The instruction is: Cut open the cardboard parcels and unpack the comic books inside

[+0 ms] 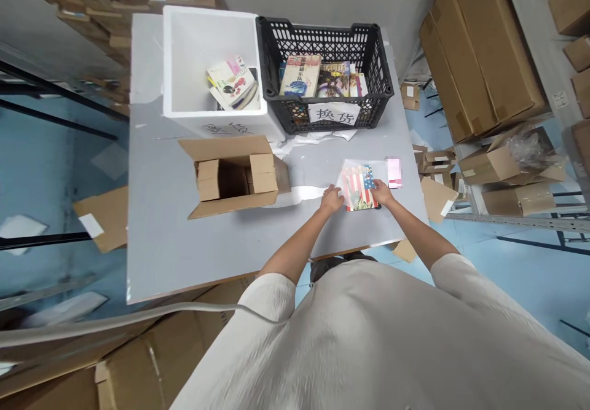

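A book with a stars-and-stripes cover (357, 187) lies in a clear plastic sleeve on the grey table (161, 238), right of centre. My left hand (332, 200) grips the sleeve's left edge. My right hand (380, 193) holds the book's right side. A small pink slip (394, 173) lies just right of the book. An open cardboard box (235, 176) stands to the left of my hands, and it looks empty inside.
At the back, a white foam box (184, 66) holds a few books, and a black plastic crate (378, 72) with a paper label holds several more. Stacked cartons fill the shelves at right (479, 59). Flattened cardboard lies on the blue floor.
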A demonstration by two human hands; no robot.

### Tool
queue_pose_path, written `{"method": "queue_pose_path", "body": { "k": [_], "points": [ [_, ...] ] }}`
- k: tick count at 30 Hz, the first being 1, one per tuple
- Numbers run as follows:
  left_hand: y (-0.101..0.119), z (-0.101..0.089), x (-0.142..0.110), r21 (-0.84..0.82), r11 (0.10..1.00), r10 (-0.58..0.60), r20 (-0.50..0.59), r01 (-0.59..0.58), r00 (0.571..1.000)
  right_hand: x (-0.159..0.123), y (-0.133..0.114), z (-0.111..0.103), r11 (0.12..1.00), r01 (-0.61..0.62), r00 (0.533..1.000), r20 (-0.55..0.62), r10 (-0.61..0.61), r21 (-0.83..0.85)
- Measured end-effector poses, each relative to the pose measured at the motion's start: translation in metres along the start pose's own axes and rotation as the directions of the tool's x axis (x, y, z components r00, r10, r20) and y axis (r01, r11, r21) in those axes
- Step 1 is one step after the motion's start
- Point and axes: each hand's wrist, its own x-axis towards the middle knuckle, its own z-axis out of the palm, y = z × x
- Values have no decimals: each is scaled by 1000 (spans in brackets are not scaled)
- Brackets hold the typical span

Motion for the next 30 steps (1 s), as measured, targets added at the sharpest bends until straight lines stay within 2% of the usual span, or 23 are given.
{"method": "queue_pose_path", "body": {
  "k": [2,6,8,15,20,30],
  "points": [
    [4,1,1,37,999,-17,37,15,999,3,0,2,1000,-3,1000,16,3,0],
    [18,-3,0,214,963,-197,151,163,969,4,-3,5,999,-21,1000,22,22,-29],
    [25,-6,-1,281,942,-237,167,184,957,4,-4,7,999,-34,999,15,35,-29],
    [33,-15,-2,386,910,-232,169,152,958,6,-4,10,1000,-4,999,-48,4,10],
    [37,-19,-6,336,930,-214,158,151,964,2,-5,10,997,69,991,-116,-63,44],
    [42,-23,-8,351,924,-205,132,148,970,-10,-10,12,984,106,984,-158,-83,146]
  ]
}}
